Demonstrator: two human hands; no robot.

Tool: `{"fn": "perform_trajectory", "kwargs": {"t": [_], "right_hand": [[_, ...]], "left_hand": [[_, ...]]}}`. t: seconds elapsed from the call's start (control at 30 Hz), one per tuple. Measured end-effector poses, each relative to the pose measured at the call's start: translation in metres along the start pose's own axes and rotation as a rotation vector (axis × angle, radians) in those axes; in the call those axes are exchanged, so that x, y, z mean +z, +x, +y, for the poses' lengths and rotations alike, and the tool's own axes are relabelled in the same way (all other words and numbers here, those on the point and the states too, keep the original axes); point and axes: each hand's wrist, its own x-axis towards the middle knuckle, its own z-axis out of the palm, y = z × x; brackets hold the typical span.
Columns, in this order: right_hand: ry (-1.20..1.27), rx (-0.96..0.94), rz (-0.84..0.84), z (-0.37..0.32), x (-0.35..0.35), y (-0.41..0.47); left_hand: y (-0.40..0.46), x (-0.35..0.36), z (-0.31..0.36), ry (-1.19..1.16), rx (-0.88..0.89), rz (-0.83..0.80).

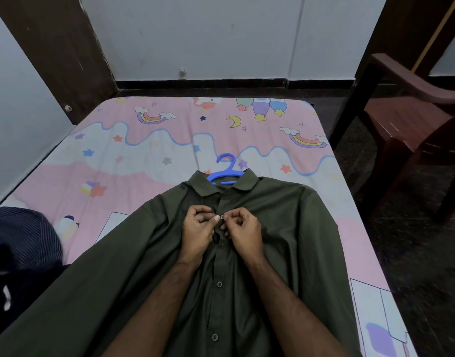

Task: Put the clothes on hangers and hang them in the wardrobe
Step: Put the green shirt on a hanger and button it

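A dark green shirt (285, 228) lies face up on the bed, its collar pointing away from me. A blue plastic hanger (225, 171) sits inside it, with the hook and part of the shoulders showing above the collar. My left hand (198, 230) pinches the left edge of the placket just below the collar. My right hand (243, 230) pinches the right edge, at a small button between my fingertips. Lower buttons on the placket look fastened.
The bed carries a pink sheet (149, 140) printed with rainbows and stars. A dark striped garment (22, 243) is heaped at its left edge. A brown plastic chair (411, 117) stands right of the bed. A pale wall and dark wooden posts rise behind.
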Motion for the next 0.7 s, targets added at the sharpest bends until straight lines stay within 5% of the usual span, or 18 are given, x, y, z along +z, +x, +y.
{"fn": "perform_trajectory", "kwargs": {"t": [0.23,0.33,0.4,0.53,0.7], "right_hand": [[0.003,-0.009,0.106,-0.009,0.003,0.003],[-0.124,-0.237,0.243,-0.023,-0.001,0.004],[-0.361,-0.356,0.174,-0.036,-0.006,0.008],[-0.757,-0.246,-0.037,-0.054,-0.009,0.032],[-0.301,-0.072,0.223,-0.033,-0.014,0.031]], "left_hand": [[0.000,0.000,-0.002,0.085,0.075,0.001],[-0.001,0.003,-0.007,0.228,0.210,0.032],[-0.006,0.005,-0.008,0.320,0.292,0.041],[-0.009,0.007,-0.002,0.477,0.429,0.013],[0.000,0.006,0.030,0.798,0.548,-0.066]]}}
